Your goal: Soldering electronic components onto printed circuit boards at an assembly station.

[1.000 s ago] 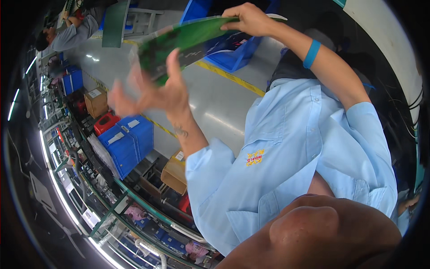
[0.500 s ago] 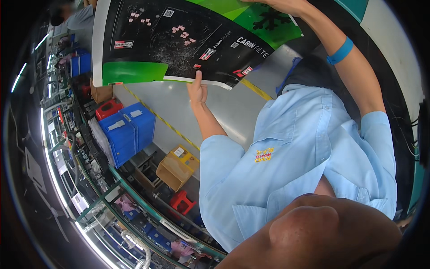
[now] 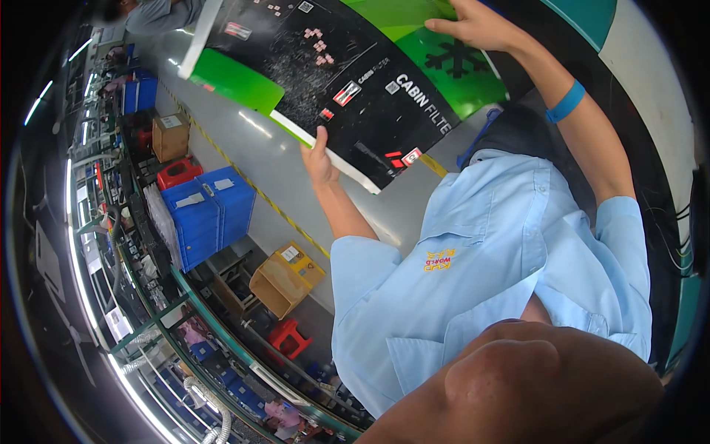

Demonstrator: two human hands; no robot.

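Note:
A large printed sheet, black with green patches and a white margin, spans the upper middle of the view. It bows, and its far part runs out of the top of the picture. My left hand grips its near edge, thumb on the printed face and the other fingers mostly beneath. At the sheet's right end, my right hand lies over the green part by a dark snowflake print. Its thumb points left, apart from the fingers, whose tips are cut off by the frame. A blue band circles my right wrist.
Left of me stand blue bins, a brown carton, an open yellow-brown box and red stools. A long lit workbench curves along the left. Yellow-striped tape marks the floor. Another person's sleeve shows at the far upper left.
The sheet has tilted, its left end rising and its near right corner dropping toward me. My left hand has moved slightly down with it; my right hand has shifted right, thumb and fingers now spread.

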